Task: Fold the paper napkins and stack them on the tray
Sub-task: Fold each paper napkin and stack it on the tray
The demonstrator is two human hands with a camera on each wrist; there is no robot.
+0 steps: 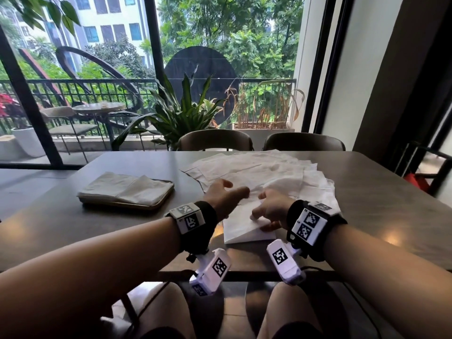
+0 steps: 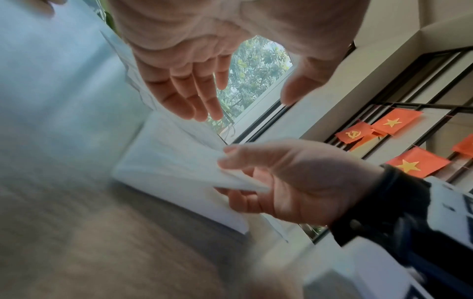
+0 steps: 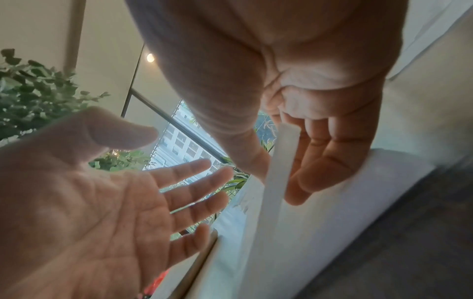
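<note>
A folded white napkin (image 1: 244, 232) lies near the table's front edge, one side lifted. My right hand (image 1: 255, 216) pinches that lifted edge between thumb and fingers, as the right wrist view shows (image 3: 276, 182). My left hand (image 1: 237, 188) hovers just left of it, fingers straight and spread, holding nothing; the left wrist view shows its fingers (image 2: 194, 97) above the napkin (image 2: 174, 161). Behind the hands spreads a pile of unfolded napkins (image 1: 256, 167). At the left a tray (image 1: 122, 206) carries a stack of folded napkins (image 1: 127, 188).
The dark wooden table (image 1: 379, 199) has two chairs (image 1: 215, 139) at its far side. Behind them are potted plants (image 1: 186, 113) and a glass wall. Bare tabletop lies between the tray and my hands.
</note>
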